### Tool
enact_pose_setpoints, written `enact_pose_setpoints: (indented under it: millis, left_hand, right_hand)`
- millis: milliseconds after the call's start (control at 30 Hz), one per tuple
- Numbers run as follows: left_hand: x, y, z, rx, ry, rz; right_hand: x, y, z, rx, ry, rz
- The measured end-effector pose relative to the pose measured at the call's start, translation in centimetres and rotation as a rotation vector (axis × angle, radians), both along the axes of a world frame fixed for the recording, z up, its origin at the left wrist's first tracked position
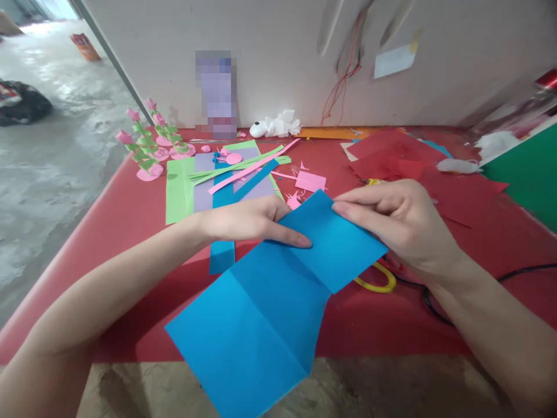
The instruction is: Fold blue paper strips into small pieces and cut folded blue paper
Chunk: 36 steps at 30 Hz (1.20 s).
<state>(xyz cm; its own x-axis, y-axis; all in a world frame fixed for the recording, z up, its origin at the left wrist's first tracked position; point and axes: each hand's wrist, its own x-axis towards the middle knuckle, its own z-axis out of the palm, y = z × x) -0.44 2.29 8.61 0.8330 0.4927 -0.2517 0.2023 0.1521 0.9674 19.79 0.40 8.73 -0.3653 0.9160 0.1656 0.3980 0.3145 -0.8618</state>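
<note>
A blue paper sheet [261, 307] with fold creases hangs over the front edge of the red table [130, 209]. Its far part is folded over toward me. My left hand [248, 220] lies on the sheet's left side, its index finger pressing along the fold. My right hand [400, 223] pinches the folded flap at its upper right edge between thumb and fingers.
Green, lilac and blue sheets with paper strips [230, 174] lie behind my left hand. Pink paper flowers [148, 145] stand at the far left. Red sheets [391, 154] lie at the back right. Yellow-handled scissors [378, 281] and a black cable [513, 273] sit under my right hand.
</note>
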Motion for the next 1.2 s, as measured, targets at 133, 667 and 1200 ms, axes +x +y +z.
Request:
enact_pose_setpoints:
  millis: [133, 667, 1200]
  left_hand:
    - [-0.3, 0.1, 0.1, -0.011, 0.003, -0.022]
    - [-0.2, 0.2, 0.2, -0.092, -0.027, -0.042]
    - [0.1, 0.1, -0.3, -0.128, 0.03, -0.042]
  right_hand:
    - [0.0, -0.2, 0.0, -0.016, 0.016, 0.024]
    - [-0.3, -0.5, 0.5, -0.114, 0.102, 0.019]
    - [-0.2, 0.4, -0.6, -0.139, 0.09, 0.017]
